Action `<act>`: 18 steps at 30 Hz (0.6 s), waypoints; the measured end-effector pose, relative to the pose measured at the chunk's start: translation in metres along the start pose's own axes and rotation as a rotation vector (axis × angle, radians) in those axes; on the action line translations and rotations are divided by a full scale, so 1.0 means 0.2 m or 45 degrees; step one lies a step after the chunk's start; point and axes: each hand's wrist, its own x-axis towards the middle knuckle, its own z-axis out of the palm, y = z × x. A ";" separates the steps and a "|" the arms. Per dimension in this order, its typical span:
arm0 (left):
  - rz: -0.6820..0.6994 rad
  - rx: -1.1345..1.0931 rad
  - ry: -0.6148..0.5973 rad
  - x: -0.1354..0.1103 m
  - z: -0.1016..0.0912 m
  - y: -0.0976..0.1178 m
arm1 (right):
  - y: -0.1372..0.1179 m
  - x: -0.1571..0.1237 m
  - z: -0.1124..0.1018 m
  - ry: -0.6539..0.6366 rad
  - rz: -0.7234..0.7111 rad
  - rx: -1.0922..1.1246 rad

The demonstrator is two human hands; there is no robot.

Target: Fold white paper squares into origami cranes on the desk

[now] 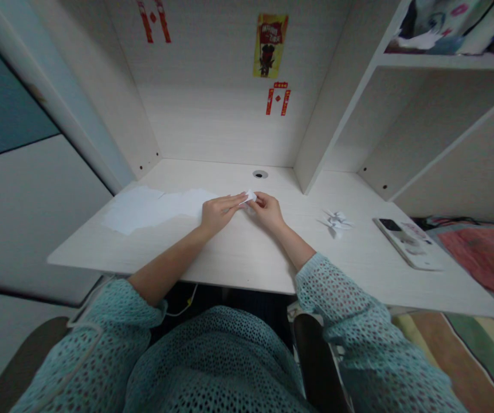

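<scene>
A small folded piece of white paper [250, 197] is held between my two hands above the middle of the desk. My left hand [221, 212] pinches its left side, with the fingers stretched together toward it. On the other side, my right hand [267, 209] grips the paper between thumb and curled fingers. White paper sheets [144, 209] lie flat on the desk to the left, partly behind my left hand. Off to the right rests a spiky folded white paper piece [337, 222].
A phone [407, 244] lies near the desk's right side. The white desk [247, 269] has a round cable hole [260, 174] at the back and an upright divider [328, 137]. A chair armrest [320, 361] is below my right arm. Striped bedding [457, 350] lies at lower right.
</scene>
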 end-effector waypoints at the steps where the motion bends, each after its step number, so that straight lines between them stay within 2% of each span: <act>1: 0.006 -0.005 0.004 0.00 0.00 0.00 | 0.00 0.00 0.00 0.005 0.010 0.007; 4: -0.040 0.030 0.024 0.00 -0.01 0.00 | 0.00 0.00 0.00 0.021 0.060 0.015; 10: -0.346 0.092 -0.090 0.00 -0.02 -0.03 | -0.05 -0.01 0.01 -0.063 0.056 0.071; 18: -0.379 -0.047 -0.052 0.00 -0.02 -0.03 | -0.08 -0.02 0.02 -0.092 0.107 0.153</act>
